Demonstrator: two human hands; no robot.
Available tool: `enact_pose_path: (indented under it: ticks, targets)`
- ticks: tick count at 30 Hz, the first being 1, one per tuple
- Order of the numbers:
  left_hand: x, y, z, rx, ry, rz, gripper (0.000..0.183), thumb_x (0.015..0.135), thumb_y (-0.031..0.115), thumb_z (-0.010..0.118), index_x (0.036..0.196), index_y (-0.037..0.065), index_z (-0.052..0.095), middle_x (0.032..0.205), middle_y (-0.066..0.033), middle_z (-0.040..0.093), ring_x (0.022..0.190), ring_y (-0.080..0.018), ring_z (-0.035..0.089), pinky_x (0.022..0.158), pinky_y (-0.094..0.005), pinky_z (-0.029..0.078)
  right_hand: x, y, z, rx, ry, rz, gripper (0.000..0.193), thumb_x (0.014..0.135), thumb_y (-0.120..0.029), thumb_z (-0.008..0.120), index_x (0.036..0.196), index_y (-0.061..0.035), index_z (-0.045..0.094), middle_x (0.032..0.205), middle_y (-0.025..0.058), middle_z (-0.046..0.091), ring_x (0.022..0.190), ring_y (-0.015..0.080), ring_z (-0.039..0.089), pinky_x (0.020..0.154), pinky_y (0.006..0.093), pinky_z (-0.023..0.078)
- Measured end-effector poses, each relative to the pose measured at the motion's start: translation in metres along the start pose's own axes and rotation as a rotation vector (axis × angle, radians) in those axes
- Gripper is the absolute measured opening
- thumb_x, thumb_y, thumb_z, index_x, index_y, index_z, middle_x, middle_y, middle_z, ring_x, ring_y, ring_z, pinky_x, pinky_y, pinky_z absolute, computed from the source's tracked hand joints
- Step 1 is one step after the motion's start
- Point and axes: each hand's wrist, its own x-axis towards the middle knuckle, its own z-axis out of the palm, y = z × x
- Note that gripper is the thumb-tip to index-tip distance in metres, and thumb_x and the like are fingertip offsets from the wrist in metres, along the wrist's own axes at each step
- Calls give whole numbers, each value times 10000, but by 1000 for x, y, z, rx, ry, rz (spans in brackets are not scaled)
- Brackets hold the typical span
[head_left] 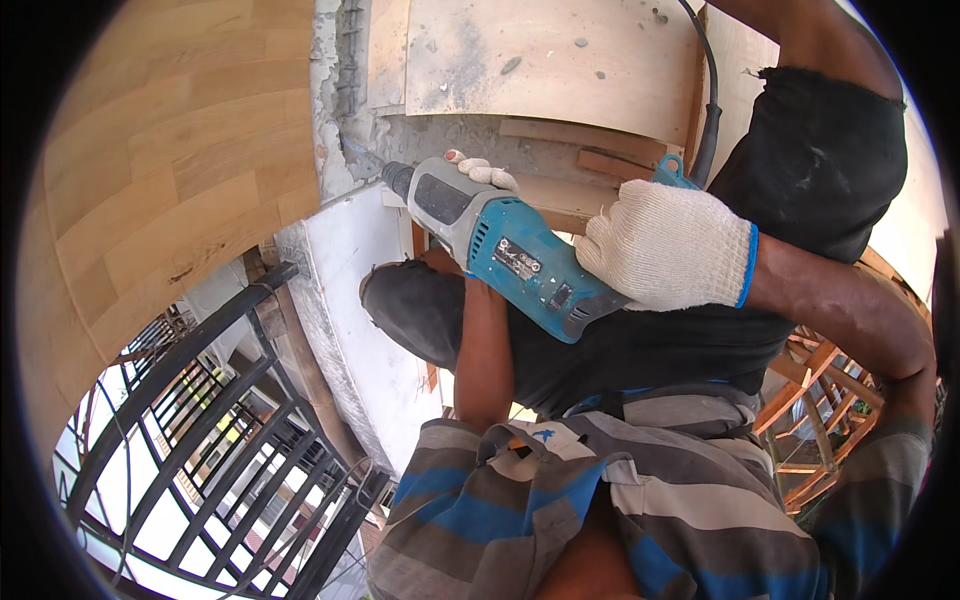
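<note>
Drill (515, 255) is lying across left hand (485, 173), right hand (668, 248) sitting at its rear; railing (212, 407) is standing lower left.

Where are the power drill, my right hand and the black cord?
Power drill (514, 228): head view, on the teal housing.
Right hand (664, 246): head view, on the back of the pale knit glove.
Black cord (708, 145): head view, on its thick lower sleeve.

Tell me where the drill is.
In the head view, the drill is near centre, held by the left hand and right hand, its nose toward the concrete.
</note>
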Motion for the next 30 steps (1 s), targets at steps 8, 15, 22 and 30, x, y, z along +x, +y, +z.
enact_pose_path:
  ticks: [8, 15, 22, 30]
  targets:
    - [-3, 14, -11, -175, 13, -2, 653, 948, 446, 915, 1446, 123, 640, 1264, -82, 705, 1203, -249, 695, 1192, -449, 496, 5, -1, 16, 115, 54, 29, 410, 908, -423, 852, 992, -43, 726, 861, 108, 732, 791, 288, 797, 752, 431, 616]
    - [-8, 25, -28, -119, 44, -40, 660, 964, 479, 897, 1453, 124, 633, 1255, -79, 704, 1199, -248, 687, 1180, -458, 507, 9, -1, 41, 153, 55, 59, 507, 895, -449, 886, 1109, -19, 723, 968, 144, 750, 883, 324, 803, 841, 448, 630]
    - [-39, -13, -30, -1, 184, 9, 564, 1056, 477, 791, 1475, 140, 623, 1273, -78, 697, 1217, -262, 686, 1187, -496, 505, -16, -1, 42, 288, -199, 84, 552, 849, -422, 927, 1164, -17, 723, 1006, 148, 753, 902, 330, 808, 851, 460, 640]
    - [-41, -11, -38, -7, 255, 1, 663, 1001, 524, 836, 1501, 153, 606, 1293, -35, 706, 1216, -228, 697, 1216, -470, 478, -13, -2, 53, 283, -116, 100, 430, 813, -302, 909, 1107, -27, 758, 984, 135, 790, 900, 313, 831, 815, 437, 643]
